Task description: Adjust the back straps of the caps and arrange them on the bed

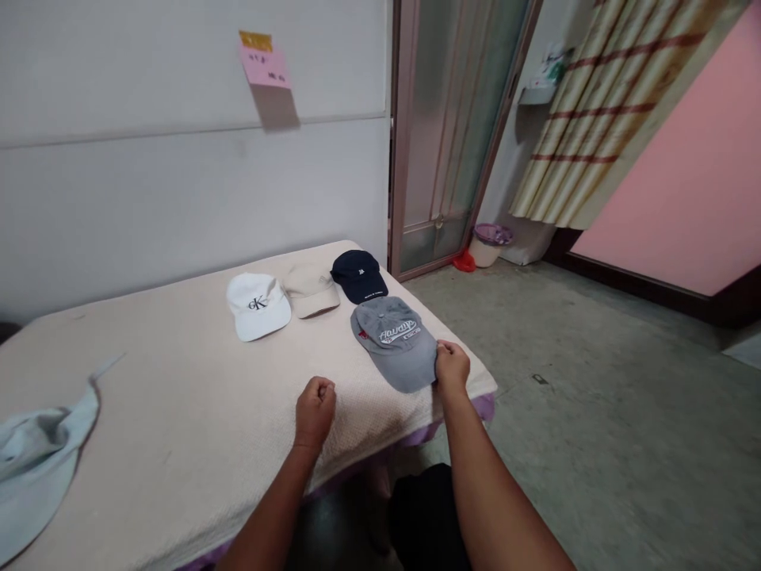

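My right hand (453, 365) pinches the right edge of the brim of a grey baseball cap (392, 337) with white lettering, near the bed's corner. The cap rests on the bed, its brim toward me. My left hand (315, 406) is curled closed over the cover to the left of it, apart from any cap; nothing shows in its fingers. Behind the grey cap sits a navy cap (359, 274). A beige cap (310, 290) and a white cap (258, 306) with black letters lie in a row to its left.
A pale green sun hat (41, 452) with a strap lies at the left of the cream-covered bed (178, 396). A wall with a pink note (265, 66) stands behind. On the floor to the right are a wastebasket (486, 250) and a red bag (464, 261) by a glass door (445, 135).
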Action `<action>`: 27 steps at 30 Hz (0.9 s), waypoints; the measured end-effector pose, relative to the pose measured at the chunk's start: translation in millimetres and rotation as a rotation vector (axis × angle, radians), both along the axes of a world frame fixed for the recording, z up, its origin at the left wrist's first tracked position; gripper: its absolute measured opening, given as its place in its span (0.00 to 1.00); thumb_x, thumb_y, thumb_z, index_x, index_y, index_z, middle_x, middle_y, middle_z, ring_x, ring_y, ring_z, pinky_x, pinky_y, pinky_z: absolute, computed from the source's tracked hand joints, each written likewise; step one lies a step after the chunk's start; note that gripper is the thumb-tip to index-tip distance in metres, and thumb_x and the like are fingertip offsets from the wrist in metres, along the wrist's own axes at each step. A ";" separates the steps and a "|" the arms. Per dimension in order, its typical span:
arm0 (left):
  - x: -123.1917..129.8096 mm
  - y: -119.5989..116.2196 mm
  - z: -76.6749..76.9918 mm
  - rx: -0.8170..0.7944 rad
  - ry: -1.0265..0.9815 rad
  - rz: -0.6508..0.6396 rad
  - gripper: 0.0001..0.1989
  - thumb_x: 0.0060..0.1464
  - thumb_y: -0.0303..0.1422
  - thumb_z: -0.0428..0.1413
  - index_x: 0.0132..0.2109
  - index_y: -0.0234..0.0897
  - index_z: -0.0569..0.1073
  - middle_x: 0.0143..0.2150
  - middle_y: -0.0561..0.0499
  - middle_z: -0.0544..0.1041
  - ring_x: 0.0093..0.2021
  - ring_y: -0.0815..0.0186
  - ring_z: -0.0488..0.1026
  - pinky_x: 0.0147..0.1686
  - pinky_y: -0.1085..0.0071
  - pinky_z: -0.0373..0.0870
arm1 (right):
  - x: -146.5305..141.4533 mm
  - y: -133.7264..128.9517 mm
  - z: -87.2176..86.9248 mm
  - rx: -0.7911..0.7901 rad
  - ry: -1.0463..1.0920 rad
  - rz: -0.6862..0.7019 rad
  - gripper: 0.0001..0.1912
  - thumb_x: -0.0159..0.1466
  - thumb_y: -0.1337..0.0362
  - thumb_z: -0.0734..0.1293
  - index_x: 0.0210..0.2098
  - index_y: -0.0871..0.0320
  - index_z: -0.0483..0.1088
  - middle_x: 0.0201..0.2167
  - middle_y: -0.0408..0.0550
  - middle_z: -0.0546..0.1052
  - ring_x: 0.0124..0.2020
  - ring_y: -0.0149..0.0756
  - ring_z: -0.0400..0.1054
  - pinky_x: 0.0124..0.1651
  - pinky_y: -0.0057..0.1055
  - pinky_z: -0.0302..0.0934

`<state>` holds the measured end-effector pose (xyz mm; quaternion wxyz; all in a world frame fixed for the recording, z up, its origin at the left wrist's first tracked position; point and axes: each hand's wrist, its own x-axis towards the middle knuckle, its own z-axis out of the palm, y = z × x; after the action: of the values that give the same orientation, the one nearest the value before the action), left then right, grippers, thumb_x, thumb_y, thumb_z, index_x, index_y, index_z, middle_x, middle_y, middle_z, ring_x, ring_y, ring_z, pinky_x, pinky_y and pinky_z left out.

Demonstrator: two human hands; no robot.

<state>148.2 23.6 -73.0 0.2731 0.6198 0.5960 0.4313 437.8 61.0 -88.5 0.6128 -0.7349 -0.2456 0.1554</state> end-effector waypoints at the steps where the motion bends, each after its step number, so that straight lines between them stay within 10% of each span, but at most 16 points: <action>1: 0.1 0.2 0.0 0.001 0.001 -0.003 0.06 0.52 0.34 0.50 0.30 0.39 0.69 0.23 0.55 0.68 0.26 0.65 0.64 0.29 0.69 0.60 | -0.6 -1.3 1.2 -0.014 -0.024 -0.001 0.13 0.48 0.62 0.61 0.28 0.60 0.76 0.30 0.54 0.78 0.35 0.44 0.70 0.42 0.37 0.61; 11: 4.1 2.1 -5.9 -0.004 0.067 0.023 0.10 0.58 0.37 0.52 0.35 0.35 0.71 0.31 0.53 0.73 0.30 0.68 0.70 0.33 0.67 0.69 | -25.1 -25.7 30.1 -0.073 -0.227 -0.005 0.20 0.49 0.66 0.58 0.37 0.64 0.74 0.38 0.60 0.75 0.43 0.51 0.66 0.49 0.47 0.56; 19: -9.6 -20.7 -7.0 0.028 0.036 0.107 0.04 0.55 0.27 0.51 0.34 0.34 0.71 0.27 0.54 0.72 0.28 0.69 0.70 0.29 0.71 0.69 | -107.6 -43.5 56.9 0.193 -0.401 0.221 0.14 0.54 0.66 0.59 0.34 0.61 0.73 0.33 0.52 0.76 0.37 0.43 0.69 0.45 0.39 0.61; 23: -64.6 -55.4 -3.2 0.099 0.094 0.152 0.07 0.49 0.23 0.49 0.33 0.37 0.71 0.34 0.50 0.75 0.36 0.66 0.73 0.36 0.69 0.70 | -156.2 -47.6 62.5 0.205 -0.195 0.450 0.11 0.55 0.62 0.61 0.34 0.60 0.72 0.30 0.50 0.76 0.32 0.40 0.70 0.39 0.36 0.63; 27: -170.7 -92.3 4.3 0.151 0.257 0.314 0.08 0.47 0.27 0.50 0.36 0.37 0.71 0.43 0.44 0.72 0.47 0.59 0.69 0.47 0.59 0.68 | -196.1 -55.2 67.0 0.184 0.013 0.572 0.10 0.55 0.62 0.61 0.33 0.60 0.70 0.27 0.47 0.75 0.27 0.36 0.69 0.33 0.32 0.63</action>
<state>-22.4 -68.7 -68.7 0.0770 0.5878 0.6812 0.4295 241.6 5.7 -21.5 0.6096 -0.5762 -0.4520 0.3034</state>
